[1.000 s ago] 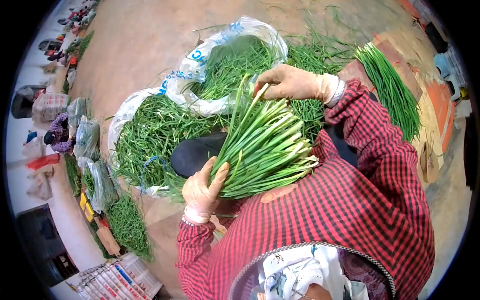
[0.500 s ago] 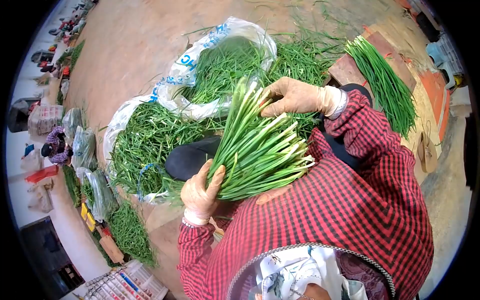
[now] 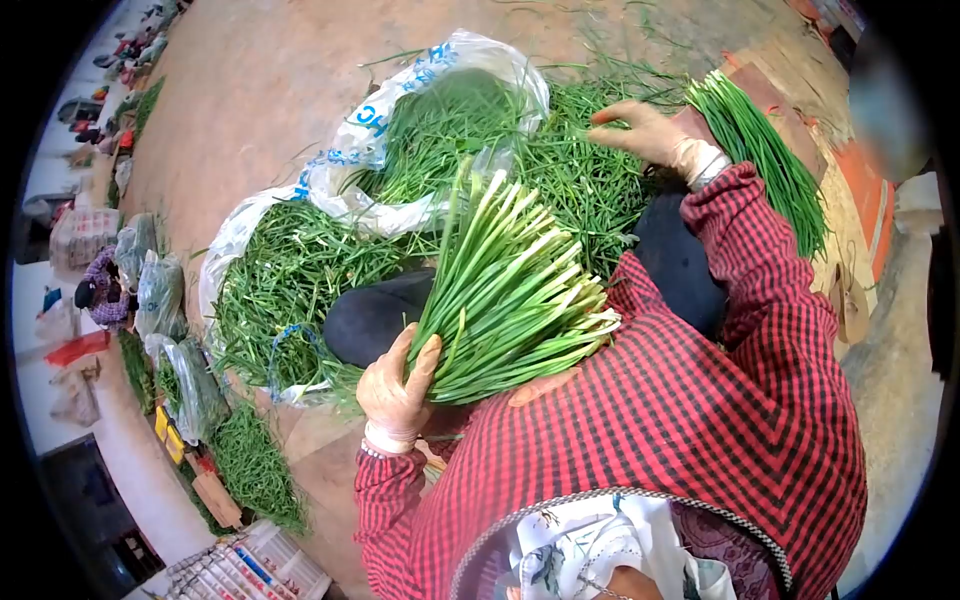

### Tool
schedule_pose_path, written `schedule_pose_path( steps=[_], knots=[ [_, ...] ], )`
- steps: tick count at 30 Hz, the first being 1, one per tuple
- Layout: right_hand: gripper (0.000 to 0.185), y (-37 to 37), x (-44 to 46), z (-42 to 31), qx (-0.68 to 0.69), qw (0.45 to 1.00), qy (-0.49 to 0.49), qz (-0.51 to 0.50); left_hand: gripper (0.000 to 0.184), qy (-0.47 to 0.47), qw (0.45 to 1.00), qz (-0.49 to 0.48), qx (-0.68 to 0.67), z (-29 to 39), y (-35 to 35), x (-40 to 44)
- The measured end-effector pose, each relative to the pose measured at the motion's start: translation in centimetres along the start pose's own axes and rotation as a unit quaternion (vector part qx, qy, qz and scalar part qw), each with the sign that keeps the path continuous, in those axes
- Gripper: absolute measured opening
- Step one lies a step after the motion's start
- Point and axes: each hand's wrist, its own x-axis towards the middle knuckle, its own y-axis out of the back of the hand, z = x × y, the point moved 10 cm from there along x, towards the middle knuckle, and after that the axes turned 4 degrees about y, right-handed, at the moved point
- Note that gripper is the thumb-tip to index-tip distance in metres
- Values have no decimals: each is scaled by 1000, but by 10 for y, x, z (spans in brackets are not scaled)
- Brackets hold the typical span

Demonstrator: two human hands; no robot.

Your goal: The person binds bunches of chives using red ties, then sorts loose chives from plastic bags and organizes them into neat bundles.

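Note:
My left hand, in a pale glove, is closed around the leafy end of a bunch of chives. The bunch fans out over my lap, its white stem ends pointing up and to the right. Away from it, my gloved right hand hovers above loose green leaves, fingers apart and nothing visible in them. To the right of that hand, a second, neat bunch of chives lies on a brown board.
White plastic sheeting with blue print curls around heaps of loose greens in front of me. My dark-clad knees stick up on both sides. Filled plastic bags, more greens and another person are at the left.
My right hand has left the stem ends of the bunch and moved up and right over the loose leaves, its fingers opening. My left hand still holds the bunch.

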Motion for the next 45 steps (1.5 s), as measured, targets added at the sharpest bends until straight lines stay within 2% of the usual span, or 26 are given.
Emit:
schedule_pose_path(
  steps=[1,3,5,7,9,11,13,14,19,22,25,28,29,30,31,32,33,35,37,38,39,41,43,44,45],
  knots=[
    [47,-23,-2,-33,79,992,79,-65,51,2,1000,-5,-3,0,-2,2],
    [44,-64,-25,-93,181,945,137,-236,50,-9,1000,-5,6,4,-2,5],
    [44,-84,-35,-121,198,921,128,-311,49,-18,1000,-7,18,7,-1,5],
    [43,-94,-34,-122,218,916,133,-309,47,-9,1000,3,6,5,1,2],
    [42,-102,-33,-117,380,876,25,-295,47,0,1000,2,2,2,1,0],
    [39,-102,-34,-126,385,872,38,-301,46,1,1000,1,-6,1,1,0],
    [34,-96,-41,-138,318,896,81,-299,48,-13,1000,-4,8,5,-2,2],
    [33,-93,-44,-145,351,888,96,-283,51,-17,1000,5,0,6,-1,3],
    [31,-96,-45,-134,318,902,83,-280,54,-13,1000,-4,-8,4,-4,2],
    [34,-94,-39,-124,385,889,74,-237,55,-18,1000,-10,-12,6,-4,1],
    [27,-87,-39,-126,320,912,127,-222,56,-19,1000,-12,-7,7,-4,2],
    [12,-48,-15,-106,317,939,80,-106,55,-22,1000,-9,-2,9,-1,4],
    [13,-21,-2,-88,321,941,102,-22,53,-23,1000,-9,-3,10,-1,5],
    [13,9,12,-60,268,955,97,80,53,-23,1000,-9,-2,10,0,4],
    [12,37,19,-27,289,938,73,175,53,-18,1000,-9,-7,8,0,2],
    [14,62,18,9,309,914,-3,263,52,-13,1000,-9,-12,7,1,1],
    [25,85,21,50,288,901,-53,322,52,-13,1000,-8,-12,7,2,-1],
    [48,86,17,71,246,906,-135,316,52,-20,1000,-23,-1,9,0,-2],
    [62,41,27,37,177,964,-82,179,51,-23,999,-23,-2,12,-3,3],
    [65,11,29,5,194,978,-18,74,50,-24,999,-26,-1,13,-4,5],
    [68,-20,27,-28,210,976,47,-33,50,-27,999,-27,-2,14,-5,8],
    [60,-60,-1,-98,199,949,113,-216,48,-35,999,-36,-11,17,-6,11],
    [47,-90,-11,-119,272,898,118,-325,47,-43,999,-33,-5,18,-5,10],
    [37,-95,-12,-125,295,891,108,-328,46,-47,999,-26,-1,18,-4,9],
    [37,-95,-12,-127,295,891,109,-329,46,-46,999,-27,0,18,-5,9]
  ],
)
